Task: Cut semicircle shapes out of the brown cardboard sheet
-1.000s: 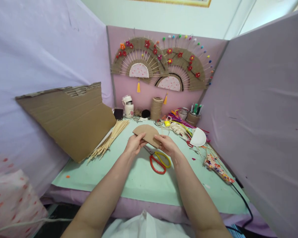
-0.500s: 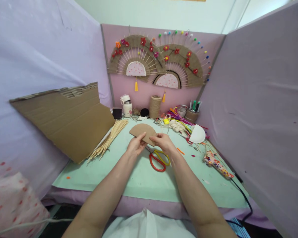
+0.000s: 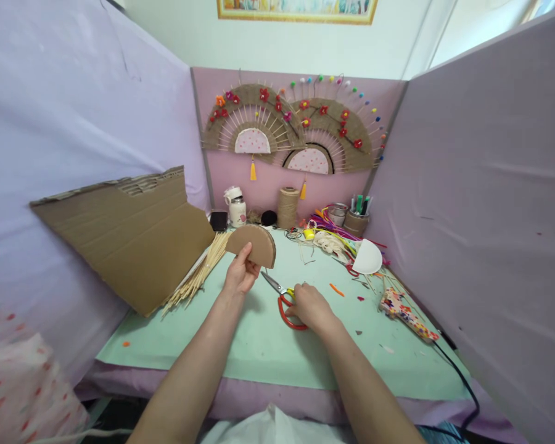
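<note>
My left hand (image 3: 242, 271) pinches a half-round piece of cardboard (image 3: 259, 242) by its lower edge, thumb in front, raised over the table. A pair of scissors (image 3: 272, 282) with one red and one yellow handle lies on the mat, blades pointing up and left towards the cardboard. Over the handles is my right hand (image 3: 312, 306), palm down with curled fingers closed on them; the fingertips are partly hidden.
Bamboo sticks (image 3: 198, 274) and a big cardboard sheet (image 3: 124, 240) are at left. A patterned glue gun (image 3: 407, 314) and a white half-disc (image 3: 367, 257) lie at right. Behind stand a bottle (image 3: 235, 209) and a twine spool (image 3: 287, 208). Decorated fans (image 3: 254, 102) hang on the panel.
My right hand has let go of the cardboard and moved down to the scissors' handles. My left hand has carried the cardboard slightly left. The view has tilted up.
</note>
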`<state>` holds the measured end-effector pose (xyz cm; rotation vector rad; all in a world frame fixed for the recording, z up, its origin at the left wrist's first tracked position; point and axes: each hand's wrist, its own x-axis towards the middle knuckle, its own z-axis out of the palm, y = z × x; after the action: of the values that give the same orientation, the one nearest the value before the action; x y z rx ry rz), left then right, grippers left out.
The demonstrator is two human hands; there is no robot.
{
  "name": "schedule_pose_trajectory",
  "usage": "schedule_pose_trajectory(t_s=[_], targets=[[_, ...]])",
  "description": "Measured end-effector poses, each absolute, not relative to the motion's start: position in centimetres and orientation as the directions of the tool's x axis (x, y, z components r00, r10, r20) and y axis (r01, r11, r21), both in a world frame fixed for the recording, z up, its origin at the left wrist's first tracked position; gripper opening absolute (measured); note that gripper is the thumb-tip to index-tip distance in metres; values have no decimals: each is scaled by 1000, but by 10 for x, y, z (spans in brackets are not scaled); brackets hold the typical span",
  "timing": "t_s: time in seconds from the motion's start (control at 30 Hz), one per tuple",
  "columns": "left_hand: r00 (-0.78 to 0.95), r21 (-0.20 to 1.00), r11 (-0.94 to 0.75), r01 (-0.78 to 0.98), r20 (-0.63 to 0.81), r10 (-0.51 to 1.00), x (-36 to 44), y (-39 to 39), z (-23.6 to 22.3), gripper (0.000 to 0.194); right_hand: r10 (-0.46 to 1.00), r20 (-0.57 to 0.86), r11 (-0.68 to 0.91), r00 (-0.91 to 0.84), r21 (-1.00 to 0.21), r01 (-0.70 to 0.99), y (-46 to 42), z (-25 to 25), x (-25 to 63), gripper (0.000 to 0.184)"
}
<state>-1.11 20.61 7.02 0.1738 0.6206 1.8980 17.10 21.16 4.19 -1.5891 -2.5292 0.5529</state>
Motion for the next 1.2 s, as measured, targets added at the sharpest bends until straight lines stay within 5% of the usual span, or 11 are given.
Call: schedule_pose_trajectory(t_s=[0.23,0.43,0.57,0.67,1.2], targets=[[-441,480,-332,-812,-133,888,-16,206,70,19,889,-72,362,-452,-493,791,219,37,175,10],[-455,515,-342,-786,-107,884,-15,206,68,21,937,-11,230,-350,-734,639,234,42,175,22],[-418,627,-326,-708,1,908,-4,205,64,30,948,61,92,-313,-992,87,243,60,156,35],[-389,713,-292,-638,29,921,4,204,62,36,964,120,67,-238,-973,-219,244,68,140,47],[-348,767,-227,-600,6,938,14,201,59,38,965,237,205,-115,-950,-237,240,61,136,47]])
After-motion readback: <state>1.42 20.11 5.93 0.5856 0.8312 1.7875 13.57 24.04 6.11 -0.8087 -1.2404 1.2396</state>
